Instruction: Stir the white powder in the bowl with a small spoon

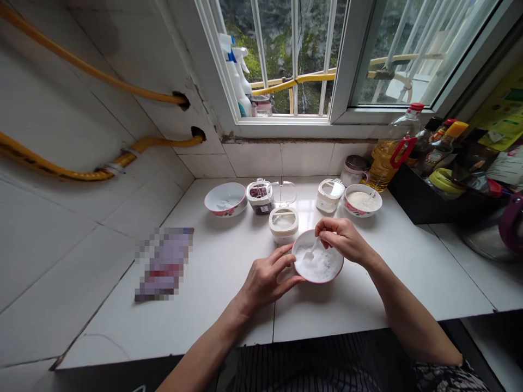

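A white bowl with a pink rim [327, 270] stands near the middle of the counter, with white powder inside. My left hand [272, 275] grips its left side, thumb low and fingers at the rim. Above the bowl's right part, my right hand [341, 238] pinches the handle of a small white spoon [309, 256], whose head rests in the powder. Just behind the bowl is a square jar with a white lid [283, 224]. A jar of dark red contents [260, 198] has its clear lid flipped open. Another white-lidded jar [330, 195] stands farther right.
A floral bowl [226, 199] sits at the back left; a bowl of pale grains [363, 200] is at the back right. Beyond it are an oil bottle [386, 158] and a black box [412, 198] of bottles. A blurred purple packet [166, 261] lies on the left.
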Available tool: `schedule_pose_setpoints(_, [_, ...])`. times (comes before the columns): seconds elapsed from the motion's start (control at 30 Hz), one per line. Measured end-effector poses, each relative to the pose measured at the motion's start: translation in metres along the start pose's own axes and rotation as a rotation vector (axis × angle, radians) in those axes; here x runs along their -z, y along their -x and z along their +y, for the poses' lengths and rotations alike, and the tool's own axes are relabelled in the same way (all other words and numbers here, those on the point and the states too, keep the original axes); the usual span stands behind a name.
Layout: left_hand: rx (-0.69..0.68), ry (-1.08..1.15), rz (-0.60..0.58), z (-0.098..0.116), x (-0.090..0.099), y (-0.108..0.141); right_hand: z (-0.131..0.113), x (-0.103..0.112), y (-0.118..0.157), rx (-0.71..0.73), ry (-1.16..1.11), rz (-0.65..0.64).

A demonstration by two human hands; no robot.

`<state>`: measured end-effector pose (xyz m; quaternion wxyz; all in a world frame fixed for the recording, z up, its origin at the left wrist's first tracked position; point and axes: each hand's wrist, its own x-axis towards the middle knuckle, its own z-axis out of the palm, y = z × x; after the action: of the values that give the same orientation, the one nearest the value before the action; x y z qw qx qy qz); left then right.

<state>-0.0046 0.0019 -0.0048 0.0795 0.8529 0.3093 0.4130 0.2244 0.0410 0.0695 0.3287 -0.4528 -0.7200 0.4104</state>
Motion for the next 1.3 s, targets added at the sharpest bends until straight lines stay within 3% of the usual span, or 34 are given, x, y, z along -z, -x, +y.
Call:
schedule_pose_setpoints(0.2, [0.019,0.016,-0.017,0.0,0.0,0.0,-0.002,-0.005,0.001,0.006,-0.032,-0.06])
schedule_pose_setpoints(0.5, [0.017,0.02,-0.021,-0.001,-0.001,0.001,0.006,0.005,-0.009,-0.109,-0.334,0.022])
schedule_pose_setpoints(0.73, [0.036,0.02,-0.034,-0.002,-0.001,0.002,0.012,0.01,-0.013,-0.134,-0.292,0.061])
schedule_pose_setpoints(0.97, [0.021,0.004,-0.018,-0.002,-0.002,0.002,0.008,0.003,-0.007,-0.038,-0.061,0.017])
schedule_pose_setpoints(1.3, [0.034,0.018,-0.035,-0.002,-0.001,0.002,0.012,0.006,-0.012,-0.101,-0.305,0.041])
